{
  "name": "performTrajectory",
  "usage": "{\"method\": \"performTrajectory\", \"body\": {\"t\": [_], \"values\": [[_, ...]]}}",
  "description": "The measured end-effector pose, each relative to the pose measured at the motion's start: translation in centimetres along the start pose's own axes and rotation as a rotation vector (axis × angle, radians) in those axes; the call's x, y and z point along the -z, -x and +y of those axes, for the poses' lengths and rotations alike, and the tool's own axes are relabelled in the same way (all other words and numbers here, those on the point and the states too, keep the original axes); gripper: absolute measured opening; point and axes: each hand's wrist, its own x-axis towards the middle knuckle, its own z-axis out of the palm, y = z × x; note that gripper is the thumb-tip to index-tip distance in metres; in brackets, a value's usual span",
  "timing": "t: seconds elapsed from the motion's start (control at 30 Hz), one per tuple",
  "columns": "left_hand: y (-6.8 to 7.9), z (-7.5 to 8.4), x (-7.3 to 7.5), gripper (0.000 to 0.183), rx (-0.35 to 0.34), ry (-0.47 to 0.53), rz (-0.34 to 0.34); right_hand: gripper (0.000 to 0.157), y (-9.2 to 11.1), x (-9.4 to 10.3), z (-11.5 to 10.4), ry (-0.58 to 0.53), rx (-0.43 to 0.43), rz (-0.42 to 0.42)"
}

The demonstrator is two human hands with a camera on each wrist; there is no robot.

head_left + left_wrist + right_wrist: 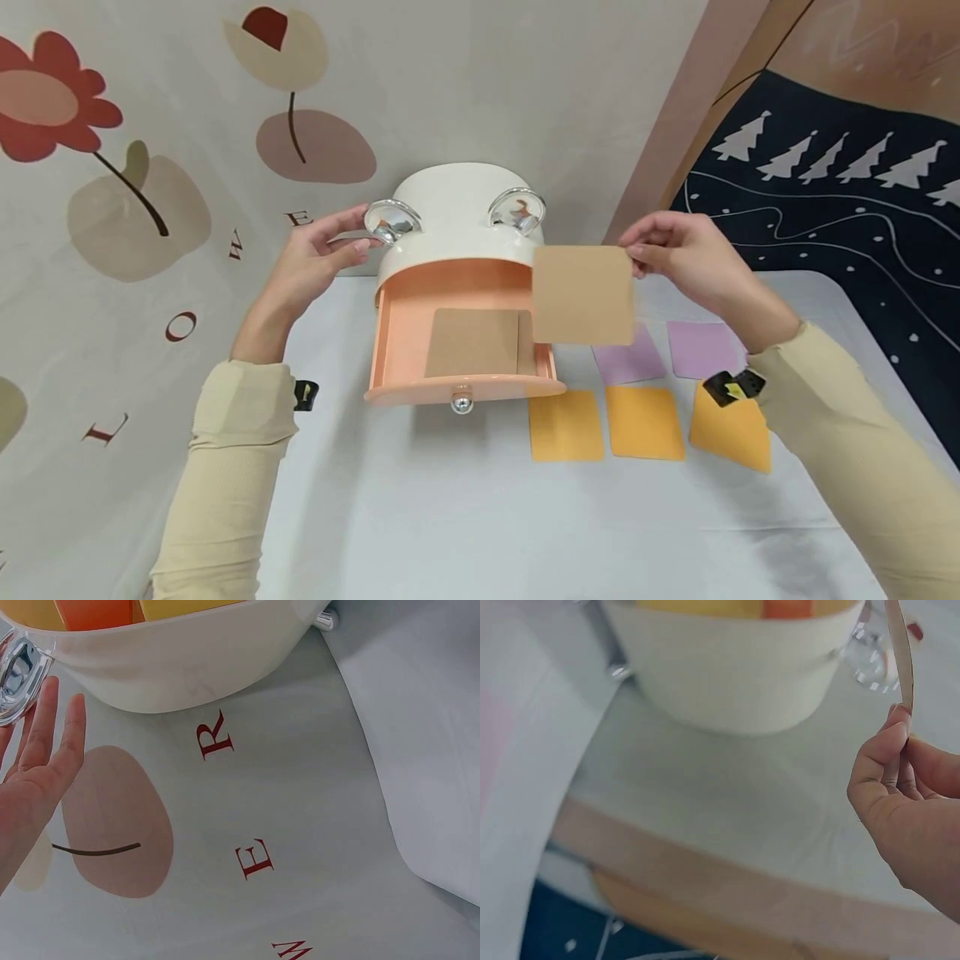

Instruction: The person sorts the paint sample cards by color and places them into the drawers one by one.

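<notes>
So the right hand pinches a tan card

Brown card in right grip

1. The drawer box sits on the table, with a backdrop behind it.
2. Its drawer sticks out front, knob on the near side.
3. Inside the box's drawer, toward the right: a couple of flat cards, overlapping.
4. Left hand is up at the box's left ear; the right ear is opposite.
5. Right hand is off to the box's right, pinching another card by its front right side.
6. Right-front of the box, on the table: three squares in a near row, two more squares behind.
</notes>
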Motion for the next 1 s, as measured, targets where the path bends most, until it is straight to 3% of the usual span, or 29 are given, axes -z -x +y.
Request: {"method": "performTrajectory", "body": {"t": [0.23, 0.57, 0.83, 1.0], "values": [[0.0, -0.1, 0.0, 0.049, -0.001, -0.02, -0.001, 0.01, -2.0, -3.5, -2.3, -0.031, 0.016, -0.053], [0.0, 0.0, 0.0, 0.05, 0.008, -0.025, -0.003, 0.011, -2.8, -7.9, -2.1, -0.033, 0.035, -0.199], [-0.1, 0.0, -0.2, 0.049, -0.006, -0.016, 0.002, 0.013, -2.3, -8.7, -1.4, 0.073, 0.001, -0.295], [0.0, 0.0, -0.2, 0.049, -0.009, 0.007, 0.002, 0.012, -2.2, -8.0, -1.1, 0.193, 0.039, -0.33]]}}
